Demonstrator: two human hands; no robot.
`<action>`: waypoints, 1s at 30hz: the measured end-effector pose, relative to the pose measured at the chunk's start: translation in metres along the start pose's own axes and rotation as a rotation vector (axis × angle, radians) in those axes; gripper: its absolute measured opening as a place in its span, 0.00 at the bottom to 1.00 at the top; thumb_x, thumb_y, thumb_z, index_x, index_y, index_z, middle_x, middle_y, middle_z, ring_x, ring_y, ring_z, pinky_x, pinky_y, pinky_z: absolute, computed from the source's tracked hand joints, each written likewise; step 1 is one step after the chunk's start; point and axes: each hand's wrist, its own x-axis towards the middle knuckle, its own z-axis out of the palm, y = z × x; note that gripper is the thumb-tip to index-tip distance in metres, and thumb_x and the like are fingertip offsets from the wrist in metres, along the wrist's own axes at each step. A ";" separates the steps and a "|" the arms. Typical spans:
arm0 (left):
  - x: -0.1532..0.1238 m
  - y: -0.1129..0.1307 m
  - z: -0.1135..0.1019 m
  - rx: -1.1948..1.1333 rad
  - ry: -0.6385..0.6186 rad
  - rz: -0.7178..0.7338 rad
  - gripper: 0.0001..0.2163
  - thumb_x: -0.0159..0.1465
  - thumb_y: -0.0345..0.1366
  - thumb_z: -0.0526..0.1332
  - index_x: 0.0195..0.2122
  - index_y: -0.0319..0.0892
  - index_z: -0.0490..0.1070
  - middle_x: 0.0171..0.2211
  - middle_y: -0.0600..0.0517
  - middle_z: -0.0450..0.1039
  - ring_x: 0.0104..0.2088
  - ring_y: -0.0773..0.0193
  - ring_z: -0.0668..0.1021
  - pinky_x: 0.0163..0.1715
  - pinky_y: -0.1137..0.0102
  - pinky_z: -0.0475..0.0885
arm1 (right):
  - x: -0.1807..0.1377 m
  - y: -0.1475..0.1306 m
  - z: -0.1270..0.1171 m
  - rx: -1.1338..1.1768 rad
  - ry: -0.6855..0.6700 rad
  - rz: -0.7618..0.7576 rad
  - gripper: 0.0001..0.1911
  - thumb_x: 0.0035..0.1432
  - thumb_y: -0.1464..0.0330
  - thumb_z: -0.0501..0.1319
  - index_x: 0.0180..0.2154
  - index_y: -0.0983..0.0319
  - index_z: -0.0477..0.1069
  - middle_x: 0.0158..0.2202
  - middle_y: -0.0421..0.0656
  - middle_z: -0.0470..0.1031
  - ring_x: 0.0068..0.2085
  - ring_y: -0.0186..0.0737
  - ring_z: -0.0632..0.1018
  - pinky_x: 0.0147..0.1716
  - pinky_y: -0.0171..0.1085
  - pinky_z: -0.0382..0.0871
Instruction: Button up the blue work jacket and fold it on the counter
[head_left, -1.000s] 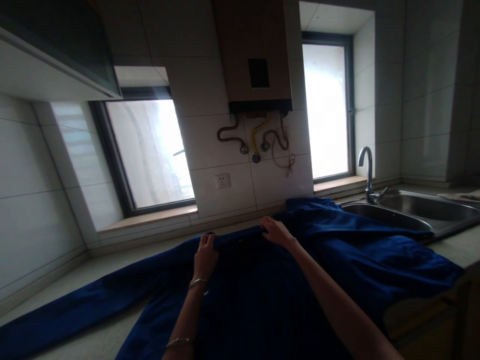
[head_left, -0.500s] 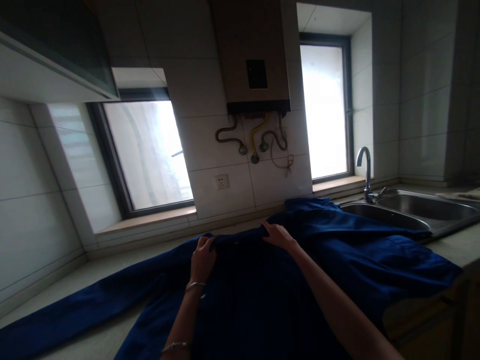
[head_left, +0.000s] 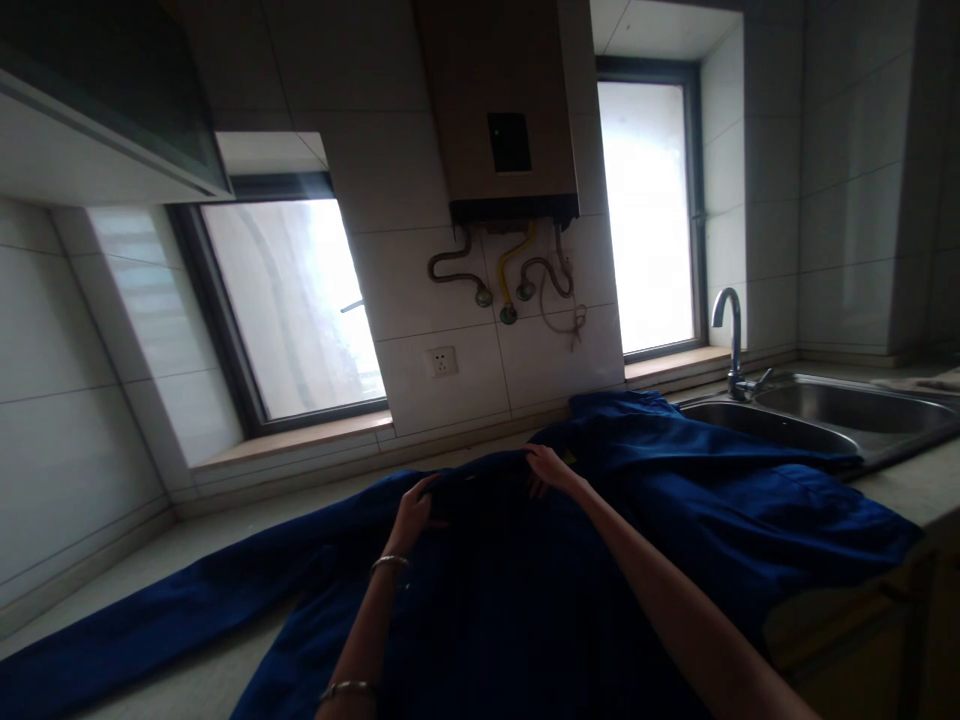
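A large dark blue garment (head_left: 675, 520) lies spread over the kitchen counter (head_left: 195, 680), one long sleeve trailing to the far left. My left hand (head_left: 414, 516) pinches the garment's far edge, fingers curled round the cloth. My right hand (head_left: 546, 468) grips the same raised edge a little to the right. The fold of cloth between both hands is lifted off the counter. Bracelets circle my left wrist and forearm.
A steel double sink (head_left: 832, 420) with a curved tap (head_left: 731, 335) sits at the right, the garment reaching its rim. A water heater (head_left: 504, 110) with hoses hangs on the tiled wall above a socket (head_left: 442, 361). Two windows (head_left: 296, 305) stand behind the counter.
Both hands have closed tighter on the garment's far edge and lifted it slightly towards me. The view has shifted a little to the right.
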 end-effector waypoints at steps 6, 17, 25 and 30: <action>-0.020 0.015 0.005 0.641 0.414 0.412 0.18 0.60 0.38 0.57 0.51 0.42 0.66 0.49 0.43 0.66 0.52 0.50 0.68 0.50 0.57 0.68 | -0.006 -0.012 0.000 -0.154 0.127 -0.055 0.20 0.62 0.65 0.48 0.51 0.63 0.67 0.19 0.40 0.73 0.18 0.33 0.73 0.23 0.32 0.69; -0.037 0.032 0.119 0.392 0.052 0.698 0.17 0.66 0.33 0.49 0.56 0.41 0.60 0.54 0.45 0.65 0.56 0.57 0.65 0.56 0.58 0.63 | -0.004 -0.016 0.004 -0.332 0.285 -0.327 0.16 0.53 0.70 0.56 0.43 0.62 0.75 0.42 0.44 0.77 0.45 0.41 0.76 0.47 0.35 0.66; -0.026 0.048 0.119 0.577 0.194 0.557 0.14 0.63 0.32 0.53 0.49 0.40 0.68 0.46 0.43 0.68 0.47 0.53 0.69 0.50 0.56 0.64 | -0.007 -0.015 0.007 -0.185 0.263 -0.414 0.16 0.50 0.73 0.55 0.41 0.62 0.74 0.42 0.43 0.76 0.44 0.40 0.75 0.47 0.37 0.67; -0.011 0.055 0.124 0.291 0.220 0.403 0.08 0.61 0.34 0.57 0.35 0.42 0.75 0.38 0.46 0.73 0.42 0.55 0.73 0.46 0.59 0.65 | -0.009 -0.015 0.002 0.050 0.123 -0.291 0.23 0.47 0.73 0.55 0.48 0.59 0.64 0.36 0.39 0.74 0.29 0.34 0.75 0.28 0.31 0.70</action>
